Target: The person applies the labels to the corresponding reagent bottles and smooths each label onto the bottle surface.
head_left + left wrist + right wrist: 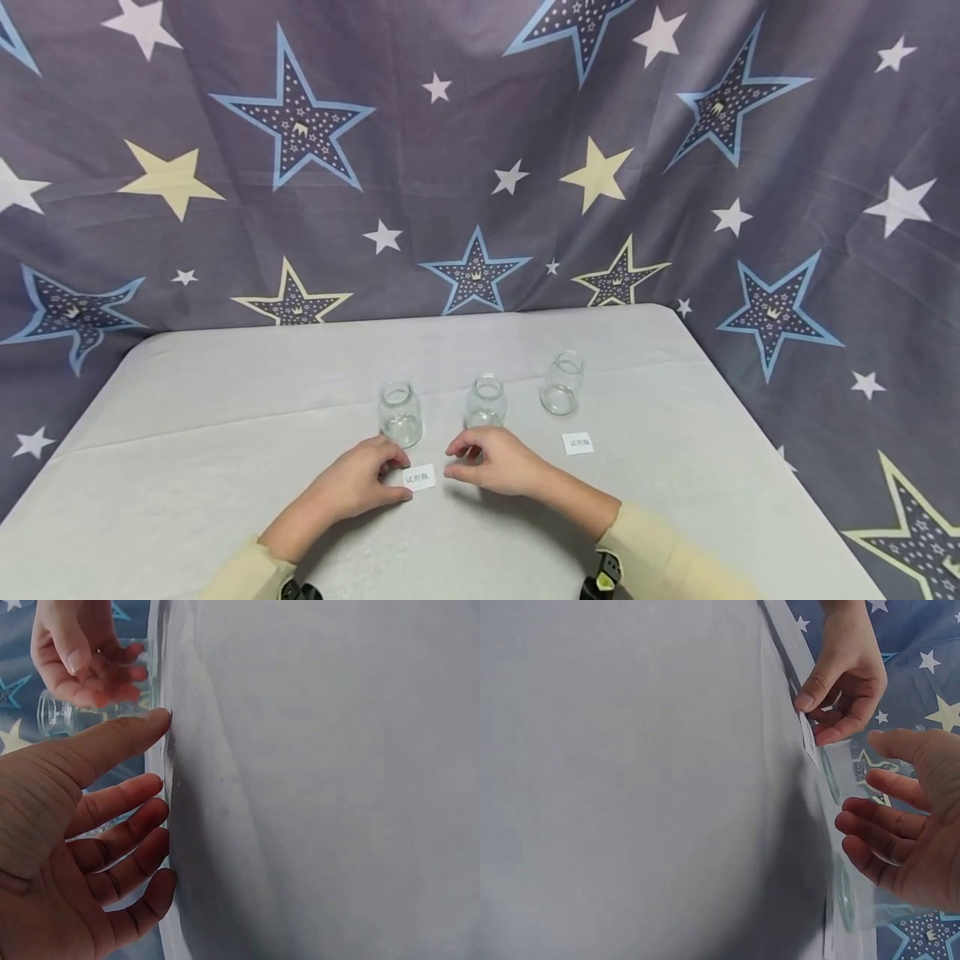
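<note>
Now the left grip (356, 477) holds a dark-lettered white card (419, 477), right grip (500, 463) parted.

Location type: a screened work area, apparently a staged recording corner; the room beyond, whether home, office or lab, cannot be identified; dark fabric (465, 125) printed with blue-edged, yellow and white stars hangs behind the bench (187, 379) and along both its sides, in the manner of a household curtain; a pale, creased cloth (705, 500) covers the bench top; three clear glass jars (400, 415) and two white cards (577, 443) bearing Chinese characters that appear to read "reagent bottle" lend a laboratory theme; both wrist views show the same star print beyond the cloth.
</note>
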Demonstrator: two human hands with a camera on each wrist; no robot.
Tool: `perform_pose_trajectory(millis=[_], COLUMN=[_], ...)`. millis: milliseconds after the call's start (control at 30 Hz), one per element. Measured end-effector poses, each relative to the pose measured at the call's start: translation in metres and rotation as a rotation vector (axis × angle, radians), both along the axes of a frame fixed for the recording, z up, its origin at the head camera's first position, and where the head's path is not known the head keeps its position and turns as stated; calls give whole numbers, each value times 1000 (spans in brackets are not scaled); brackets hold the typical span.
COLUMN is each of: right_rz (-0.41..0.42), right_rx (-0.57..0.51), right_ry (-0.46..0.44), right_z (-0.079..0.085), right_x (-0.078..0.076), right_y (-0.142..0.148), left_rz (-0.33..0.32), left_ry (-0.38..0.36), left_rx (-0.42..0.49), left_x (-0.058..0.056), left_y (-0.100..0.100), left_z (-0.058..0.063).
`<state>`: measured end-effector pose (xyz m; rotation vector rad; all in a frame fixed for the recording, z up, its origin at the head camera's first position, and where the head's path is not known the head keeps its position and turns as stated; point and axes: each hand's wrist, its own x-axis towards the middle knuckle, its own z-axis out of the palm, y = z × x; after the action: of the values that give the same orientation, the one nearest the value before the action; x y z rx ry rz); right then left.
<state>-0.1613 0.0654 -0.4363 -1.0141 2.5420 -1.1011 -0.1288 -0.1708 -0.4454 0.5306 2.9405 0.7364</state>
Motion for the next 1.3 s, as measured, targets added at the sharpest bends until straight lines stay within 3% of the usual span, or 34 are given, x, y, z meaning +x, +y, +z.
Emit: perform_pose_trajectory(millis=[633, 867, 1133, 1300], right_rz=[34, 67, 49, 21], right_rx=[234, 348, 352, 333], right_ry=[173, 291, 299, 259], right_z=[-7, -9, -8, -9], right_x=[0, 1, 2, 1], right_y=[-34, -39, -42, -41], left_rz=[-10, -42, -70, -63], left_ry=[-25, -1, 16, -6], left_rx=[-8, 5, 21, 75], left_x=[1, 0, -2, -2], left_y=[-1, -3, -6, -8], left_z=[4, 4, 0, 0])
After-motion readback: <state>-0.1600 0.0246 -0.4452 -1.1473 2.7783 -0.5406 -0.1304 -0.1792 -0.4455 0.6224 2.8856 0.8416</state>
